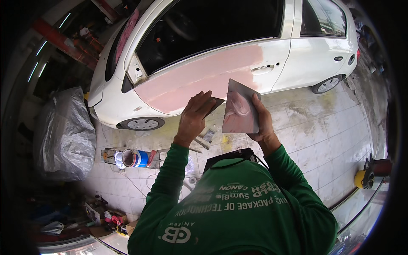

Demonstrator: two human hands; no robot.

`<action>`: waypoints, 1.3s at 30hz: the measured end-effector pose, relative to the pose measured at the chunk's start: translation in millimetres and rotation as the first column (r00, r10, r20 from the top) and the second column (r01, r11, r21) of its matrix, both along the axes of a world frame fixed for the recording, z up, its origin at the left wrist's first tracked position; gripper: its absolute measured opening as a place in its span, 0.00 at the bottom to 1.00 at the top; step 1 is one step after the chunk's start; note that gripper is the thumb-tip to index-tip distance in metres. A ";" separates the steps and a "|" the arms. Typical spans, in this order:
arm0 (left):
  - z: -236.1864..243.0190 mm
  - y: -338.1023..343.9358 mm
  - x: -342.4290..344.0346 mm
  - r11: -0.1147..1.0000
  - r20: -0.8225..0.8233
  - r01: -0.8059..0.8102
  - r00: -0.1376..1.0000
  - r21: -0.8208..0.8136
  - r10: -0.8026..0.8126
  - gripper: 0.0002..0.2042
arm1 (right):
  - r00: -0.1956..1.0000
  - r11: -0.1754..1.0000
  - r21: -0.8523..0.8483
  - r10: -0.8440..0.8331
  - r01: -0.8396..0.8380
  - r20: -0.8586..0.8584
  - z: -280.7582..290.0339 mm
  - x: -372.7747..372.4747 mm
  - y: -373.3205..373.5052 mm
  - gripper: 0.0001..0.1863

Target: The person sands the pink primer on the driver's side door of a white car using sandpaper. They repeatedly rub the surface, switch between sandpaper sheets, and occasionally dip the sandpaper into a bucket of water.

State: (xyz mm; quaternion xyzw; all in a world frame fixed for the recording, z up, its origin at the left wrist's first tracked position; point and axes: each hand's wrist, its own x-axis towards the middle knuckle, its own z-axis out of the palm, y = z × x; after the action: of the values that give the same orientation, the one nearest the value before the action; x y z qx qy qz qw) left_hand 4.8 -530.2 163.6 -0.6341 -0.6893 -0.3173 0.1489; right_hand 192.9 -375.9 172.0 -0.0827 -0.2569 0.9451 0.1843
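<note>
Board: the gray board (251, 121) is face up before the car door (191, 78), probably to keep the pink paste (238, 111) on it.
Spreader: the dark spreader (216, 104) is just beside it, seemingly within easy reach of the paste.
Left hand (193, 117): fingers together along the spreader, thumb hidden.
Right hand (265, 123): thumb over the board's edge; finger spread beneath, cannot tell.

Pale, square-tiled floor (314, 146) spreads around, stained with dark smudges and yellowish patches. Slim white tube lights (41, 48) glow at upper left near a thick red beam (63, 43). A crumpled silver-grey plastic sheet (68, 138) drapes a bulky shape at left; rough grey ground (374, 91) borders the right.
</note>
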 end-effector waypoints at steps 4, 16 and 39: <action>48.9 -5.8 28.7 0.985 0.202 0.053 0.976 0.162 -0.085 0.22 | 0.990 0.999 -0.043 -0.036 0.030 -0.136 14.0 -1.5 3.9 0.38; 54.4 14.0 14.0 0.991 0.208 0.124 0.970 0.041 -0.129 0.19 | 0.867 0.707 0.705 -0.319 -0.050 0.382 -7.7 -15.9 10.1 0.33; 51.4 6.1 17.9 0.988 0.263 -0.001 0.964 0.155 -0.040 0.24 | 0.973 0.950 0.236 -0.222 0.203 0.057 14.1 -13.2 11.5 0.33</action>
State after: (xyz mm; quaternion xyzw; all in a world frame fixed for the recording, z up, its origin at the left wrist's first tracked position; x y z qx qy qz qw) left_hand 22.7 -524.1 215.0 -0.5792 -0.6703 -0.4529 0.1005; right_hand 179.7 -364.5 186.0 -0.1270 -0.3611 0.8796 0.2825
